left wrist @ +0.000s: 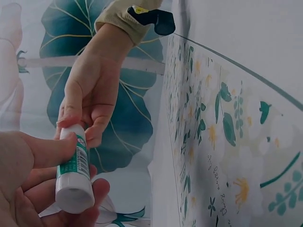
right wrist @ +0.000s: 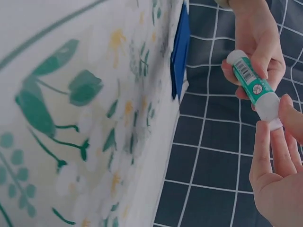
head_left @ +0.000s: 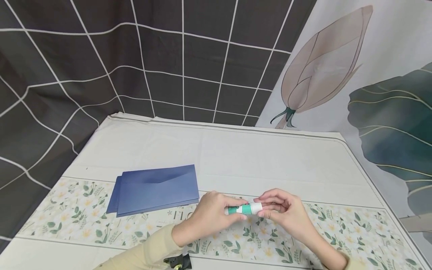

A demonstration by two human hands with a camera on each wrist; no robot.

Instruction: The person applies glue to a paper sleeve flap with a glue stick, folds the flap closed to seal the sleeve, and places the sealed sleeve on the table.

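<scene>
A glue stick point(head_left: 245, 209) with a green label and white ends is held sideways between both hands, above the flowered band of the tablecloth. My left hand point(head_left: 212, 213) grips its barrel, thumb on one side and fingers on the other. With thumb and fingertips, my right hand point(head_left: 285, 210) pinches the white end on the right. A barcode shows on the label of the glue stick point(right wrist: 251, 81) in the right wrist view. Past that end, a narrower pale piece point(right wrist: 275, 124) shows between the right fingertips.
Blue envelopes point(head_left: 158, 189) lie in a small overlapping stack to the left of the hands. The white tablecloth point(head_left: 253, 153) has a printed band of flowers and leaves. Behind it hang a dark grid-patterned cloth point(head_left: 202, 56) and a leaf-print curtain point(head_left: 388, 45).
</scene>
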